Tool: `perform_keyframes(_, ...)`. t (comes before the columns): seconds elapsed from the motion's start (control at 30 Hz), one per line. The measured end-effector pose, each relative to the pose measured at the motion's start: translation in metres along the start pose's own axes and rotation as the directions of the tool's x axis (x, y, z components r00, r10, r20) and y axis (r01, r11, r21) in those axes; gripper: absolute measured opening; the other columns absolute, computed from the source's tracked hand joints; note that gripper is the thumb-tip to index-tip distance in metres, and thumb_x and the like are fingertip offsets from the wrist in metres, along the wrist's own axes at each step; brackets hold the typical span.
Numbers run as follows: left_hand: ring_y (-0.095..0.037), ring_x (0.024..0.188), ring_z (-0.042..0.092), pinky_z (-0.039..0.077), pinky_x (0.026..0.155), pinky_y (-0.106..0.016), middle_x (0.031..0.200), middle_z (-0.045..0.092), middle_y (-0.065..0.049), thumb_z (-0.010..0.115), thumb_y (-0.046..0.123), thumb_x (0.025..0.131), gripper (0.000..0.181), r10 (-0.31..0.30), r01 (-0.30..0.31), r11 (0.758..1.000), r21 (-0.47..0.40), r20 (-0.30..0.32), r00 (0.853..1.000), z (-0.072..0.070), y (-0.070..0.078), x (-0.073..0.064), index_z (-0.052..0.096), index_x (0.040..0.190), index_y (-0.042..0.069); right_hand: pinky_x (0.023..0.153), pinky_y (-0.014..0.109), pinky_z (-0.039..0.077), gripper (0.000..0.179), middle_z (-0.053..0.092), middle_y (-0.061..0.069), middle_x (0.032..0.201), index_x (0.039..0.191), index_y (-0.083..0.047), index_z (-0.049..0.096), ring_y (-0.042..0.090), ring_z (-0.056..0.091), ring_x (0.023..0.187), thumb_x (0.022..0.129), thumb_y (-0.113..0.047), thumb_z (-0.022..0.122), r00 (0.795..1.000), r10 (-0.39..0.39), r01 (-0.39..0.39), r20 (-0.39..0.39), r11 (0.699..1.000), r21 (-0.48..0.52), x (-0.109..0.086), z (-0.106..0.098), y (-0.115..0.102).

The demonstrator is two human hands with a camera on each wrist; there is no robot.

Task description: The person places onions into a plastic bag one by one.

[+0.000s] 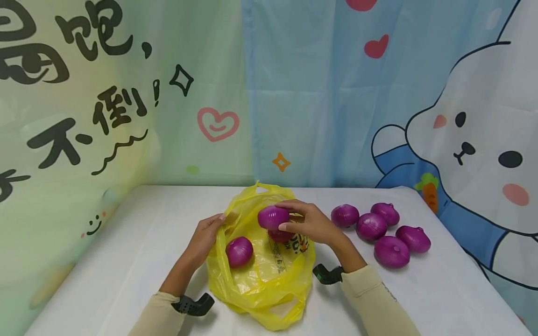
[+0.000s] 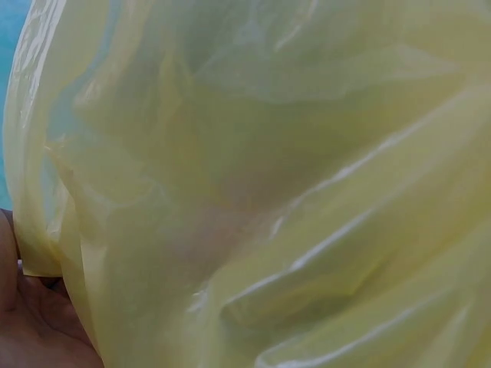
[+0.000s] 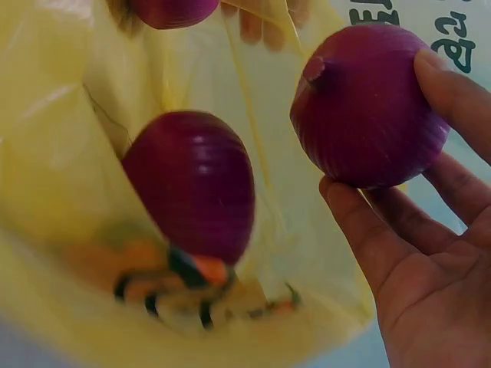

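Note:
A yellow plastic bag (image 1: 260,280) lies open on the table, and my left hand (image 1: 207,235) pinches its left edge between thumb and fingers. Over the bag's opening my right hand (image 1: 308,221) holds a red onion (image 1: 273,217) by thumb and fingertips. Inside the bag sit two more red onions: one on the left (image 1: 239,252), the other (image 1: 280,235) partly hidden below the held one. The right wrist view shows the held onion (image 3: 372,107) beside the bag's inner side. Yellow film (image 2: 268,192) fills most of the left wrist view.
Several red onions (image 1: 371,227) stand grouped on the white table (image 1: 138,261) to the right of the bag. A printed curtain (image 1: 290,93) hangs behind the table. Each wrist wears a black camera strap (image 1: 193,305).

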State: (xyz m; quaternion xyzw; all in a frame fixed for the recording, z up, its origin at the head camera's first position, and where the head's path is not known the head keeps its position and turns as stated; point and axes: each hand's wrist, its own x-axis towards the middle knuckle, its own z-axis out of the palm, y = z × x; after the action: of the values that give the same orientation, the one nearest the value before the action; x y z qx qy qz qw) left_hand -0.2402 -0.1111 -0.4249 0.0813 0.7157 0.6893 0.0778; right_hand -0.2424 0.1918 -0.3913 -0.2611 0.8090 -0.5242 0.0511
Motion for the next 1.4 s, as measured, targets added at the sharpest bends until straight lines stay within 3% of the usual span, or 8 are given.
perform_keyframes(0.13, -0.030, 0.083, 0.061, 0.055, 0.067, -0.027, 0.095, 0.060, -0.020, 0.041, 0.028, 0.105, 0.040, -0.002, 0.002, 1.000, 0.004, 0.000, 1.000, 0.000, -0.001, 0.000, 0.061, 0.118, -0.004, 0.091, 0.036, 0.050, 0.052, 0.052, 0.014, 0.135, 0.137, -0.004, 0.053, 0.033, 0.056, 0.119, 0.089, -0.013, 0.072, 0.999, 0.011, -0.012, 0.040, 1.000, 0.015, 0.010, 0.011, 0.004)
perform_keyframes(0.37, -0.024, 0.082, 0.062, 0.055, 0.069, -0.027, 0.096, 0.060, -0.018, 0.044, 0.027, 0.105, 0.040, -0.010, 0.010, 1.000, -0.009, -0.005, 1.000, 0.001, 0.000, -0.001, 0.059, 0.121, -0.006, 0.100, 0.048, 0.043, 0.048, 0.057, 0.019, 0.128, 0.134, 0.006, 0.053, 0.037, 0.055, 0.118, 0.090, -0.005, 0.069, 0.995, 0.012, -0.014, 0.102, 1.000, 0.015, 0.012, 0.030, -0.023)
perform_keyframes(0.47, -0.022, 0.080, 0.062, 0.055, 0.067, -0.026, 0.095, 0.060, -0.018, 0.044, 0.027, 0.105, 0.039, -0.011, 0.010, 1.000, -0.009, -0.008, 1.000, 0.001, 0.000, -0.001, 0.059, 0.118, -0.007, 0.100, 0.052, 0.042, 0.048, 0.058, 0.019, 0.127, 0.133, 0.007, 0.053, 0.037, 0.055, 0.117, 0.089, -0.004, 0.069, 0.994, 0.004, -0.005, 0.113, 1.000, 0.014, 0.014, 0.037, -0.020)
perform_keyframes(0.73, -0.024, 0.078, 0.062, 0.055, 0.065, -0.026, 0.093, 0.061, -0.018, 0.042, 0.027, 0.105, 0.039, 0.003, -0.003, 1.000, 0.000, -0.009, 1.000, 0.000, 0.000, 0.000, 0.061, 0.116, -0.005, 0.097, 0.048, 0.046, 0.051, 0.060, 0.014, 0.126, 0.135, 0.000, 0.055, 0.033, 0.058, 0.114, 0.088, -0.010, 0.072, 0.994, -0.015, 0.015, 0.111, 1.000, 0.003, 0.024, 0.050, 0.008)
perform_keyframes(0.97, -0.023, 0.078, 0.062, 0.054, 0.065, -0.026, 0.093, 0.060, -0.018, 0.042, 0.026, 0.105, 0.039, 0.000, 0.000, 1.000, -0.015, -0.002, 1.000, 0.001, 0.000, 0.001, 0.060, 0.116, -0.007, 0.097, 0.041, 0.047, 0.050, 0.061, 0.008, 0.124, 0.135, -0.005, 0.056, 0.023, 0.059, 0.115, 0.089, -0.016, 0.073, 0.995, 0.010, -0.011, 0.104, 1.000, 0.008, 0.025, 0.055, 0.010)
perform_keyframes(1.17, -0.022, 0.078, 0.062, 0.054, 0.066, -0.025, 0.093, 0.060, -0.016, 0.043, 0.027, 0.105, 0.040, -0.009, 0.009, 1.000, -0.005, -0.001, 1.000, 0.001, 0.000, 0.000, 0.060, 0.119, -0.007, 0.095, 0.042, 0.048, 0.052, 0.061, 0.009, 0.124, 0.134, -0.004, 0.056, 0.023, 0.060, 0.113, 0.087, -0.017, 0.075, 0.996, 0.028, -0.028, 0.086, 1.000, -0.008, 0.025, 0.058, 0.012)
perform_keyframes(1.4, -0.022, 0.075, 0.062, 0.054, 0.063, -0.025, 0.091, 0.060, -0.017, 0.042, 0.025, 0.105, 0.038, -0.008, 0.008, 1.000, -0.004, -0.015, 1.000, 0.001, 0.001, 0.001, 0.061, 0.118, -0.006, 0.094, 0.038, 0.049, 0.054, 0.060, 0.006, 0.126, 0.135, -0.007, 0.056, 0.022, 0.058, 0.115, 0.087, -0.024, 0.075, 0.992, 0.072, -0.054, 0.103, 0.985, -0.163, 0.025, 0.061, 0.013)
